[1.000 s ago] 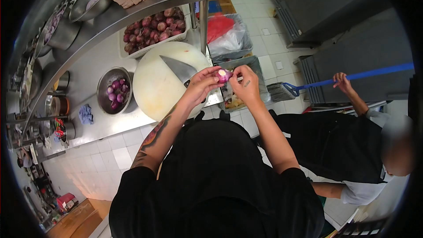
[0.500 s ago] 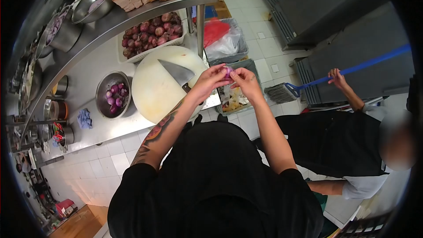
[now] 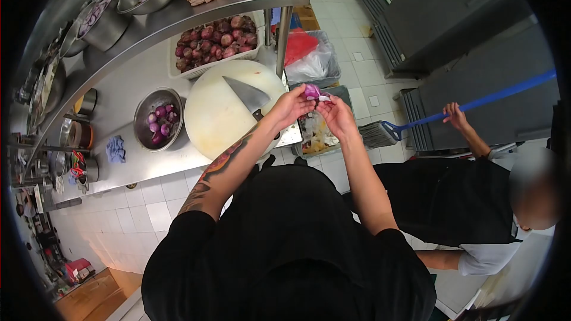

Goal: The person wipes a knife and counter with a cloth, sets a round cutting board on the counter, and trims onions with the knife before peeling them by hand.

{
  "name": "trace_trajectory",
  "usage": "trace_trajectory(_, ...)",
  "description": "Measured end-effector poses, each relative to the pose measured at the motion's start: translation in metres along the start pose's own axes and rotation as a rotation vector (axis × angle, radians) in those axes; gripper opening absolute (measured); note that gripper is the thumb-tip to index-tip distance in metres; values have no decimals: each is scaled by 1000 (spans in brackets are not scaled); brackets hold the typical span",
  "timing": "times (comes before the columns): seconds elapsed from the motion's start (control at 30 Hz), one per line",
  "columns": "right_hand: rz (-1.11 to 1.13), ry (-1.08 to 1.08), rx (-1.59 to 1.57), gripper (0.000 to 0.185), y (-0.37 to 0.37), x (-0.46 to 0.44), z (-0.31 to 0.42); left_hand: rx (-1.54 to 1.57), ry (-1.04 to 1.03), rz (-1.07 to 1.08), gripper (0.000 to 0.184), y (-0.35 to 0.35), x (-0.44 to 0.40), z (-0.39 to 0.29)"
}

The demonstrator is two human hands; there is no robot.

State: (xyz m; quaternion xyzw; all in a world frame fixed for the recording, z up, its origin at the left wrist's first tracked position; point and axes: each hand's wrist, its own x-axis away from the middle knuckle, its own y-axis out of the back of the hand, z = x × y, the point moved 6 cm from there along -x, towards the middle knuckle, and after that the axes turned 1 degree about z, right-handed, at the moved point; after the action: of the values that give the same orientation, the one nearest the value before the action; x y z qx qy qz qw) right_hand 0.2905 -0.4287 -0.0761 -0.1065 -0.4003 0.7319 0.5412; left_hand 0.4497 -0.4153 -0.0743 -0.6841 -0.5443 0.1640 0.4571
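One red onion (image 3: 311, 91) is held in the fingertips of the left hand (image 3: 290, 109), just past the right-hand edge of the steel counter (image 3: 119, 107), above a grey waste bin (image 3: 345, 95) in which scraps are gathered. A pale piece of skin (image 3: 324, 99) is pinched at the onion's side by the right hand (image 3: 338, 117), whose fingers are nearly closed. Whether the skin is fully detached cannot be told.

At the counter's near right corner a round cutting board (image 3: 205, 113) is set, and on it a cleaver (image 3: 247, 93) is laid flat, its handle pointed toward the left wrist. To the board's left, by the near edge, peeled onions (image 3: 157, 122) are held in a steel bowl (image 3: 144, 107); farther left a crumpled blue cloth (image 3: 116, 150) is left. Behind the board, unpeeled onions (image 3: 217, 38) are heaped in a white plastic basket (image 3: 185, 75). Off to the right, a blue-handled broom (image 3: 493, 98) is gripped by a co-worker's hand (image 3: 455, 115).
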Motion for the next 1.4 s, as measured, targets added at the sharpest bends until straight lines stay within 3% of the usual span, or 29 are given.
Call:
trace_trajectory(0.17,-84,12,40,15,7,-4,-2,32,-67,-18,35,3,-8,0)
trace_trajectory(0.23,-237,548,936,20,7,-3,26,-47,-107,-26,35,-5,-4,-7)
trace_trajectory(0.37,-119,629,899,25,-28,10,47,-305,-142,-29,42,-12,0,-19)
trace_trajectory(0.43,-54,431,917,26,-29,0,44,-373,-142,14,46,-20,-1,-22)
trace_trajectory(0.53,-51,387,858,22,-30,-2,47,-418,-162,2,49,-24,0,-24)
trace_trajectory(0.7,-20,474,943,19,-23,-5,50,-507,-193,35,51,-24,1,-27)
trace_trajectory(1.4,-130,291,694,17,-29,0,30,-427,-166,-7,48,-13,9,-28)
